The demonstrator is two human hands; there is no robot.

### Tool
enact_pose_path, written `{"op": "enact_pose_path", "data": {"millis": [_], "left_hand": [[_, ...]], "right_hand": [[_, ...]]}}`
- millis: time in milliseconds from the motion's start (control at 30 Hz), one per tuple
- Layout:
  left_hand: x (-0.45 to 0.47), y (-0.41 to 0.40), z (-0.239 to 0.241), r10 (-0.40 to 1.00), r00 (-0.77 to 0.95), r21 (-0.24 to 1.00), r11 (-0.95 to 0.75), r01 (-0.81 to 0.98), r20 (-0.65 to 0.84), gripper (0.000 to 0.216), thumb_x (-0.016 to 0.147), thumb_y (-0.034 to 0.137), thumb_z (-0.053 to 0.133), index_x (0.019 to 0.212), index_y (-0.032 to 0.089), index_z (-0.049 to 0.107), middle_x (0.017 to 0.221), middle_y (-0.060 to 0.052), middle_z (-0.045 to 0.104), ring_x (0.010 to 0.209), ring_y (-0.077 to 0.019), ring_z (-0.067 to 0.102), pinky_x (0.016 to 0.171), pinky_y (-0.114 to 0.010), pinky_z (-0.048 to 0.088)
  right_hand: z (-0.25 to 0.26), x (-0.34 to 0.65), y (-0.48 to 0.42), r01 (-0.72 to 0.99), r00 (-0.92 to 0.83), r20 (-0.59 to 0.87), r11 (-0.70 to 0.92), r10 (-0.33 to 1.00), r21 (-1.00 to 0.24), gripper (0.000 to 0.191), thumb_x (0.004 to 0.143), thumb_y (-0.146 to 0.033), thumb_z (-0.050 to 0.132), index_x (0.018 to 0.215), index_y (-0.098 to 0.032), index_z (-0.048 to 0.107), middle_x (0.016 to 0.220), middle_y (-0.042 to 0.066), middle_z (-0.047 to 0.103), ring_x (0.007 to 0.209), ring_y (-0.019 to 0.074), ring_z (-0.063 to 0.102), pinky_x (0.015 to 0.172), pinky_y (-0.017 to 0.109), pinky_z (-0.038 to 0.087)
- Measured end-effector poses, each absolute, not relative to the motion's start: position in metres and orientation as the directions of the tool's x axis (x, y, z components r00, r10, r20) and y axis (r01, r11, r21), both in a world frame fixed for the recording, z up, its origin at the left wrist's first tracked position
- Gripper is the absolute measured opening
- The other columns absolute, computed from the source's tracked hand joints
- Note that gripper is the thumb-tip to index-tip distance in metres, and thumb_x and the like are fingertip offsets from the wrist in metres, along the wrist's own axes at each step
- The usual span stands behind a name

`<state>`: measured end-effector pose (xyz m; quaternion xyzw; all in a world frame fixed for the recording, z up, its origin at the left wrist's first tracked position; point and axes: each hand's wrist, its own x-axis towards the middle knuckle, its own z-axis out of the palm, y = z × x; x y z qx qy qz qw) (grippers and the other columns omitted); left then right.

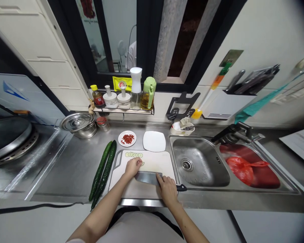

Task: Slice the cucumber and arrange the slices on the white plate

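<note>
My right hand grips the black handle of a cleaver, whose broad blade lies across the white cutting board. My left hand is curled, fingers pressed down on a piece of cucumber beside the blade; the piece is mostly hidden under the hand. A row of thin cucumber slices lies along the board's far edge. Two whole cucumbers rest on the steel counter just left of the board.
Behind the board stand a small plate of red chillies and an empty white plate. A sink lies to the right, with a red bag in the second basin. A lidded pot and a condiment shelf stand at the back.
</note>
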<state>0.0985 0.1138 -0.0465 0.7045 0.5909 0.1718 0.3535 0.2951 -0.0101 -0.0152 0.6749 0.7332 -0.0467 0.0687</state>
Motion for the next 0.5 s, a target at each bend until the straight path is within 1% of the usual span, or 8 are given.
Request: {"op": "enact_pose_path", "data": {"millis": [133, 300, 500], "left_hand": [[0.106, 0.137, -0.053, 0.956, 0.233, 0.632, -0.07, 0.772, -0.18, 0.013, 0.084, 0.022, 0.058, 0.089, 0.022, 0.069, 0.086, -0.002, 0.071, 0.083, -0.0174, 0.063, 0.075, -0.027, 0.041], [0.113, 0.158, -0.057, 0.959, 0.25, 0.579, -0.127, 0.805, -0.137, 0.015, 0.086, 0.024, 0.056, 0.09, 0.022, 0.07, 0.093, -0.004, 0.07, 0.09, -0.0192, 0.061, 0.081, -0.029, 0.04], [0.118, 0.172, -0.063, 0.953, 0.278, 0.511, -0.181, 0.84, -0.119, 0.018, 0.087, 0.025, 0.053, 0.09, 0.022, 0.071, 0.095, -0.007, 0.067, 0.094, -0.0208, 0.059, 0.084, -0.032, 0.038]], "right_hand": [[-0.014, 0.299, -0.014, 0.999, -0.042, -0.181, 0.045, 0.983, 0.014, 0.046, 0.089, -0.017, 0.048, 0.134, -0.025, 0.051, 0.097, 0.009, 0.063, 0.093, 0.023, 0.054, 0.08, 0.034, 0.032], [-0.017, 0.304, -0.018, 1.0, -0.011, -0.19, 0.009, 0.982, -0.008, 0.045, 0.09, -0.022, 0.05, 0.135, -0.025, 0.052, 0.097, 0.009, 0.063, 0.093, 0.0233, 0.054, 0.08, 0.034, 0.032], [-0.018, 0.304, -0.019, 1.0, 0.013, -0.199, -0.014, 0.98, -0.003, 0.047, 0.088, -0.022, 0.052, 0.136, -0.026, 0.05, 0.098, 0.008, 0.063, 0.093, 0.0228, 0.055, 0.08, 0.033, 0.033]]}}
